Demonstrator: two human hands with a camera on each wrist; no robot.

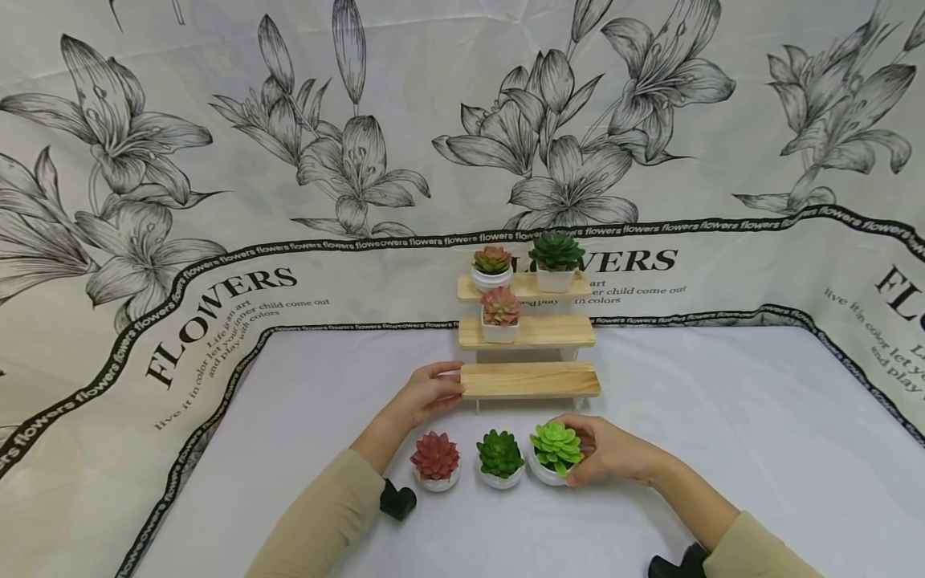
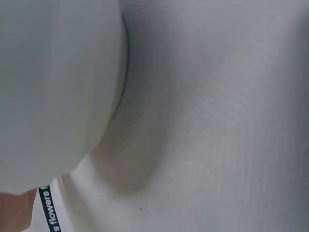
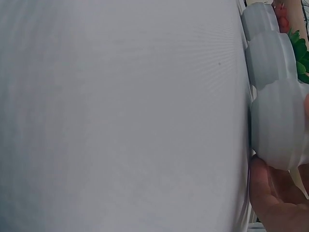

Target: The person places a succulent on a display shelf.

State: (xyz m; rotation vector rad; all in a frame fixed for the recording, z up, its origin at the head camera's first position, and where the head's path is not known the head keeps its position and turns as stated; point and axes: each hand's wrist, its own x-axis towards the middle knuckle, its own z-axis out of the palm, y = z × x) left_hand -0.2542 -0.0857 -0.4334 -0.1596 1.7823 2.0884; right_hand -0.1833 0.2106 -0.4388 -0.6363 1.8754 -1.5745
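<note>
My right hand (image 1: pixel 614 451) grips the white pot (image 3: pixel 277 125) of a bright green artificial succulent (image 1: pixel 556 446), with thumb and fingers on its right side. To its left stand a dark green succulent (image 1: pixel 500 453) and a red one (image 1: pixel 436 456), both in white pots. My left hand (image 1: pixel 428 393) holds the left end of the lowest board (image 1: pixel 531 380) of a three-step wooden display stand; some fingertips are hidden there. A white pot (image 2: pixel 53 87) fills the left of the left wrist view.
A pink succulent (image 1: pixel 501 313) sits on the middle step (image 1: pixel 556 330). On the top step (image 1: pixel 525 286) are a red-green succulent (image 1: pixel 492 265) and a dark green one (image 1: pixel 556 261). White cloth (image 1: pixel 723 401) covers the table, with a flower-printed backdrop (image 1: pixel 405 281) behind.
</note>
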